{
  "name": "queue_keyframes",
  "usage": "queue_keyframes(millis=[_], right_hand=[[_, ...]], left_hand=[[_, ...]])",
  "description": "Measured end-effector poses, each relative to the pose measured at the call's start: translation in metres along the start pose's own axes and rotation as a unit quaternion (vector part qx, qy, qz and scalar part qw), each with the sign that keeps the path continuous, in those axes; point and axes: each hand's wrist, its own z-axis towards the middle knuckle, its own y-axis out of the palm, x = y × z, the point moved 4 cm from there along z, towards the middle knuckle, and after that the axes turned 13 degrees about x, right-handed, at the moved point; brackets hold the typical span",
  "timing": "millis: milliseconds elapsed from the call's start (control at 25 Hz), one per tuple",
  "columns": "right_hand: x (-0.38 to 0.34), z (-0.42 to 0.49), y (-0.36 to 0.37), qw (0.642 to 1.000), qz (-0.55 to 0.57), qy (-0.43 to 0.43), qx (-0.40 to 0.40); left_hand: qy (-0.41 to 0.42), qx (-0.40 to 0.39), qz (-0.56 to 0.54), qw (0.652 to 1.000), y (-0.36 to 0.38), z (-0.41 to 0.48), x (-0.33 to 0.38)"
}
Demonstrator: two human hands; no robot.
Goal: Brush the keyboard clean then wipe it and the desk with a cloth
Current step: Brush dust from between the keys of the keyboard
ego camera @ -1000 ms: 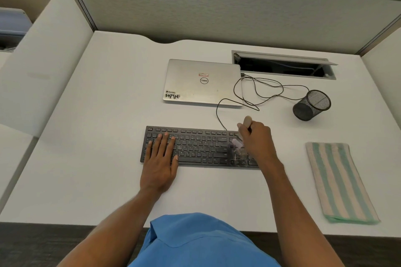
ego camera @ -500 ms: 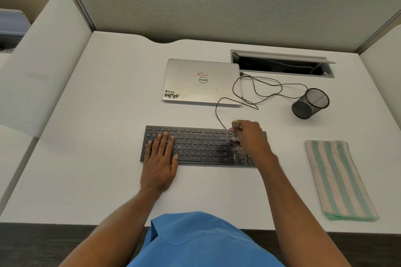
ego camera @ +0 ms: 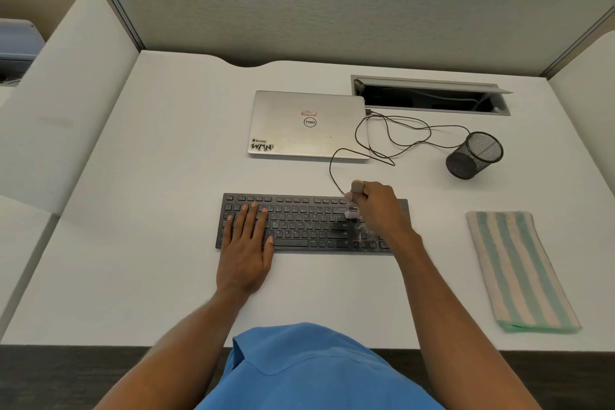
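At a white desk, a striped cloth lies apart, right of the keyboard, which runs left to right. The left hand rests flat on its left end, fingers straight. The right hand grips a brush, bristles on the keys, handle tipped toward the closed laptop.

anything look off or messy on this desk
Pale dust speckles the keyboard keys just under the right hand gripping the brush. A cable sprawls in loose loops between laptop and mesh cup. Nothing looks tipped or damaged.
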Motion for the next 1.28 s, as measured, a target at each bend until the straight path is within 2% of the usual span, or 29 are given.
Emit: queue_keyframes(millis=[120,240,360,560,720,920,1280], right_hand=[[0.01,-0.003,-0.001,1.0,0.015,0.02,0.008],[0.008,-0.005,-0.005,0.999,-0.017,0.014,0.03],[0.011,-0.006,-0.001,0.999,0.028,0.034,0.018],[0.018,-0.003,-0.01,0.994,0.062,0.066,0.056],[0.019,0.0,-0.007,0.998,0.04,0.027,0.038],[0.026,0.005,-0.015,0.995,0.05,0.055,0.068],[0.019,-0.002,-0.01,0.997,0.026,0.034,0.064]], left_hand=[[0.001,0.002,-0.004,1.0,0.0,0.0,0.0],[0.001,0.002,-0.001,1.0,0.0,0.0,0.0],[0.003,-0.001,-0.001,1.0,0.001,0.0,0.001],[-0.001,0.0,-0.001,1.0,0.0,0.0,0.001],[0.002,0.001,0.003,1.0,-0.001,0.0,0.002],[-0.001,0.002,-0.002,1.0,-0.001,0.001,0.002],[-0.001,-0.011,0.0,1.0,-0.002,0.001,0.002]])
